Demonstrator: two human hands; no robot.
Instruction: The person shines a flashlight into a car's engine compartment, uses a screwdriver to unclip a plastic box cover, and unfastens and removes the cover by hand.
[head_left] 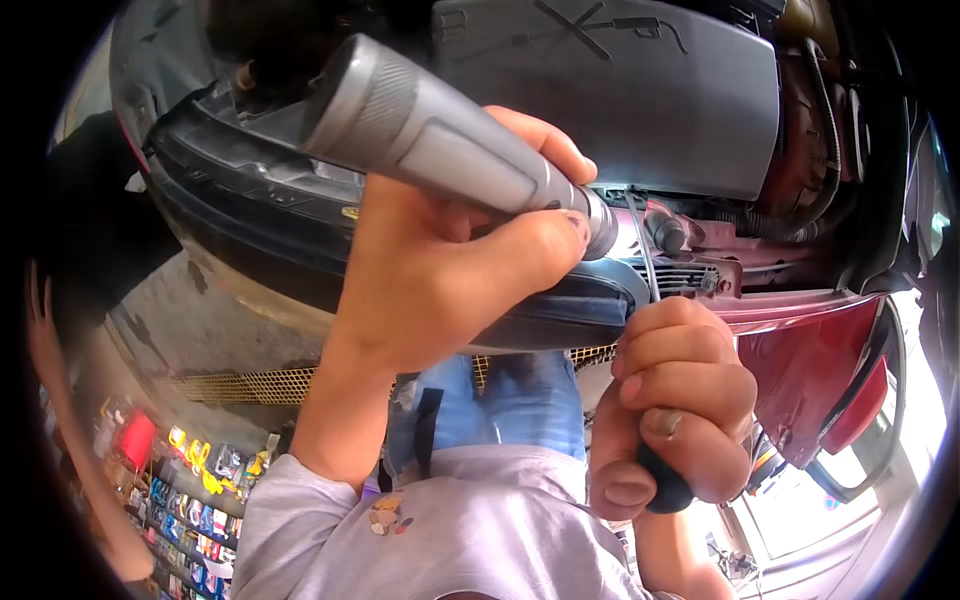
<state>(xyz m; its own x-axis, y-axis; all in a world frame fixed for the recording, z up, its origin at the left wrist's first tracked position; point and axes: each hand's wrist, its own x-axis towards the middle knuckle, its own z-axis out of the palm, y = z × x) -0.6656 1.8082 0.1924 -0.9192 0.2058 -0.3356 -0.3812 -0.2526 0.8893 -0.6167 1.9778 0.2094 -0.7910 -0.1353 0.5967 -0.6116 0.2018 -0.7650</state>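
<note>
My left hand (pixel 440 260) is closed around a grey metal flashlight (pixel 470 150). The flashlight slants down to the right, and a bright glow shows at its lower end over the front corner of a car's engine bay. My right hand (pixel 685 400) makes a fist on the dark handle of what looks like a screwdriver (pixel 665 483). Its thin metal shaft rises from the fist into the lit gap beside a dark round cap (pixel 665 232). Where the shaft's tip rests cannot be made out. Most of the handle is hidden by my fingers.
A dark plastic engine cover (pixel 610 100) lies beyond my hands. A ribbed black hose (pixel 832 130) runs at its right. The black front trim (pixel 250 230) curves left, and a red fender (pixel 810 380) stands right. Another person's arm (pixel 80 460) shows at far left, near shelved goods (pixel 190 520).
</note>
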